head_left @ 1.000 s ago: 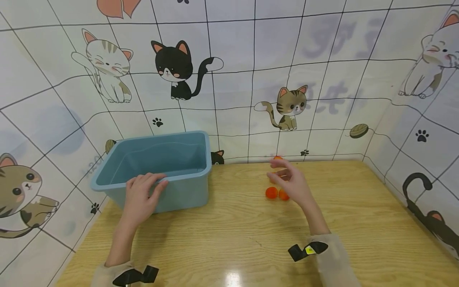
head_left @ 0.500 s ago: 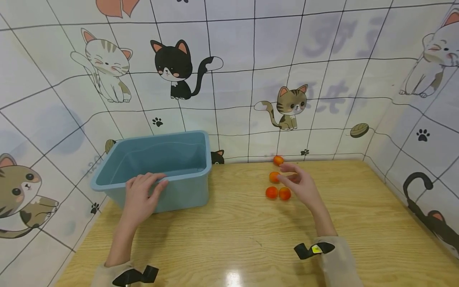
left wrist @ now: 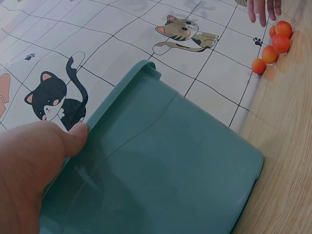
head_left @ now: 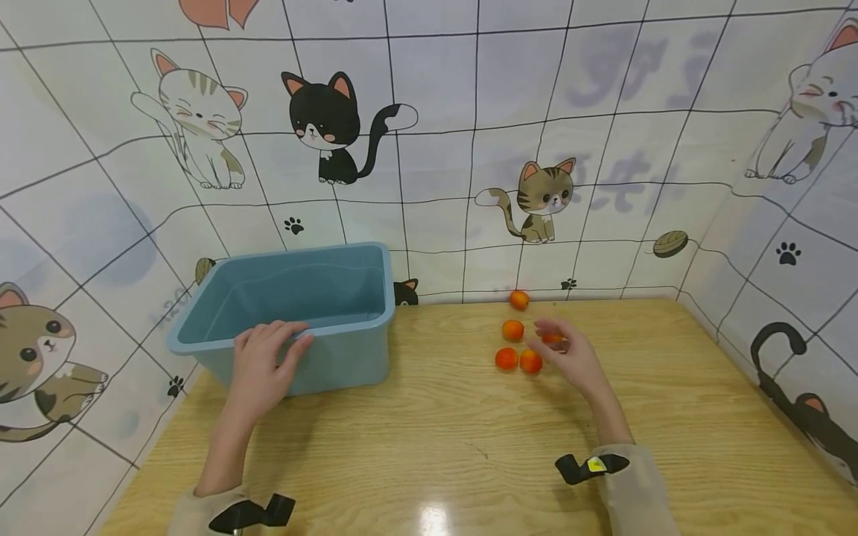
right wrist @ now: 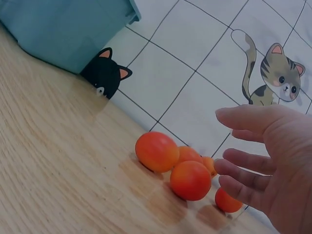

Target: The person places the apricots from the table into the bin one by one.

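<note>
My left hand (head_left: 267,370) grips the near rim of a blue-green plastic bin (head_left: 348,357), fingers over the edge and thumb on the outer side. In the left wrist view the thumb lies along the bin's rim (left wrist: 117,90). Over at the right, my right hand (head_left: 573,362) hovers with fingers loosely bent, holding nothing. Several small round orange-red fruits (head_left: 506,359) sit beside it on the table. One fruit (head_left: 553,339) shows through the gap between thumb and fingers; in the right wrist view a fruit (right wrist: 228,200) is partly hidden behind the fingertips.
The wooden table (head_left: 429,439) meets a wall sheet (head_left: 442,186) printed with cats and grid lines. A single fruit (head_left: 519,300) lies at the table's back edge, close to the wall. The bin's visible interior (head_left: 302,290) is bare.
My right hand has moved right and slightly back toward me, uncovering fruits it had hidden. The left hand stays on the bin's rim.
</note>
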`<state>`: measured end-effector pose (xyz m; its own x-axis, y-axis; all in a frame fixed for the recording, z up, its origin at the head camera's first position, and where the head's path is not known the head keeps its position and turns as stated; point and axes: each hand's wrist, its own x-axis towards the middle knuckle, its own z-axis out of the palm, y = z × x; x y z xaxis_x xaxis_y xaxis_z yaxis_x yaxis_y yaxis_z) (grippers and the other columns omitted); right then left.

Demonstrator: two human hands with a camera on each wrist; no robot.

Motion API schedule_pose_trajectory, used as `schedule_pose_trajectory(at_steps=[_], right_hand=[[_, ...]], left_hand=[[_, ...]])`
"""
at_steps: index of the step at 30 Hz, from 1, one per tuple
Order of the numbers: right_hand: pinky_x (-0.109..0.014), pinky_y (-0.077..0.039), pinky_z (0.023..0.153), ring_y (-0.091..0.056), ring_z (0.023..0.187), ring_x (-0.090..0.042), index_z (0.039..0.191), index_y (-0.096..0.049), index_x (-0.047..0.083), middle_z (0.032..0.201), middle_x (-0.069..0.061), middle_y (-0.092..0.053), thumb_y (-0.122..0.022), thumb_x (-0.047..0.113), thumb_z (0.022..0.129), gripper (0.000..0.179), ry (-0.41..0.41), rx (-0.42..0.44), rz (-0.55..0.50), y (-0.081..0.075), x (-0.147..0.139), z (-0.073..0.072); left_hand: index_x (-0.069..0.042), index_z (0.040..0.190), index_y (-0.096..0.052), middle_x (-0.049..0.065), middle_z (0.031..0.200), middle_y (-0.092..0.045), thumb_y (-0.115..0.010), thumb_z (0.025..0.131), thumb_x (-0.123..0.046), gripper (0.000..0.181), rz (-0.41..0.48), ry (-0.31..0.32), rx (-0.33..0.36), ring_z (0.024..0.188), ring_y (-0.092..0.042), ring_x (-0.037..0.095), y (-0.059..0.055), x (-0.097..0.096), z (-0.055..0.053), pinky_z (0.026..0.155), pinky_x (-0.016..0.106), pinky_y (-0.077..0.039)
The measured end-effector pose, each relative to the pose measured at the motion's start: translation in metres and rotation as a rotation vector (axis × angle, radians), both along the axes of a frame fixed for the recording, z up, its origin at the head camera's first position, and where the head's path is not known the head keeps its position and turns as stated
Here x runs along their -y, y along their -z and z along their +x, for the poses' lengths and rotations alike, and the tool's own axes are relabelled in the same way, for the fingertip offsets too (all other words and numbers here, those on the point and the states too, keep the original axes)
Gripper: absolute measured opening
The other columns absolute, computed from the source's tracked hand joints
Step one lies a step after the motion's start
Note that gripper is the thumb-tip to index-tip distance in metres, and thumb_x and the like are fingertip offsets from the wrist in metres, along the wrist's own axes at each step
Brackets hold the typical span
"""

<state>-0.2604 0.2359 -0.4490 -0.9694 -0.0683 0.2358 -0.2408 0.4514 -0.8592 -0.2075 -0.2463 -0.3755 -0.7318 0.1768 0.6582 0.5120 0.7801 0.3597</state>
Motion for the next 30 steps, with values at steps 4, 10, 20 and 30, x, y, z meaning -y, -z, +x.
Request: schedule_pose_trajectory(at_steps=[4, 10, 20, 30], right_hand=[[-0.027, -0.052, 0.081, -0.06, 0.11, -0.035, 0.139, -0.056, 0.004, 0.134, -0.023, -0.058, -0.071, 0.03, 0.097, 0.051, -0.005, 0.026, -0.006, 0.004, -0.003, 0.002], [-0.033, -0.053, 0.081, -0.06, 0.11, -0.039, 0.139, -0.055, 0.0, 0.135, -0.026, -0.056, -0.073, 0.03, 0.096, 0.056, -0.009, 0.1, 0.037, 0.012, -0.005, -0.001], [-0.038, -0.048, 0.086, -0.06, 0.103, -0.032, 0.138, -0.056, 0.001, 0.131, -0.022, -0.058, -0.077, 0.028, 0.092, 0.058, -0.021, 0.155, 0.079, 0.022, -0.005, -0.004], [-0.03, -0.049, 0.079, -0.058, 0.094, -0.027, 0.133, -0.06, 0.001, 0.121, -0.019, -0.063, -0.079, 0.019, 0.09, 0.05, -0.001, 0.16, 0.119, 0.03, -0.001, -0.006]], left_hand=[[-0.004, 0.114, -0.072, 0.012, 0.102, -0.07, -0.066, 0.099, -0.016, 0.02, -0.003, -0.001, -0.003, 0.097, -0.057, 0.035, 0.0, -0.001, 0.0, 0.098, 0.061, -0.028], [-0.004, 0.114, -0.072, 0.012, 0.102, -0.07, -0.065, 0.1, -0.017, 0.02, -0.002, 0.002, 0.003, 0.097, -0.056, 0.035, 0.0, 0.0, -0.001, 0.098, 0.061, -0.028], [-0.003, 0.114, -0.072, 0.012, 0.102, -0.07, -0.065, 0.1, -0.019, 0.022, 0.006, 0.003, 0.005, 0.097, -0.056, 0.036, 0.0, 0.0, -0.001, 0.098, 0.061, -0.027], [-0.003, 0.114, -0.072, 0.012, 0.102, -0.07, -0.065, 0.1, -0.019, 0.022, 0.009, 0.003, 0.006, 0.097, -0.056, 0.035, 0.0, 0.0, -0.002, 0.099, 0.061, -0.026]])
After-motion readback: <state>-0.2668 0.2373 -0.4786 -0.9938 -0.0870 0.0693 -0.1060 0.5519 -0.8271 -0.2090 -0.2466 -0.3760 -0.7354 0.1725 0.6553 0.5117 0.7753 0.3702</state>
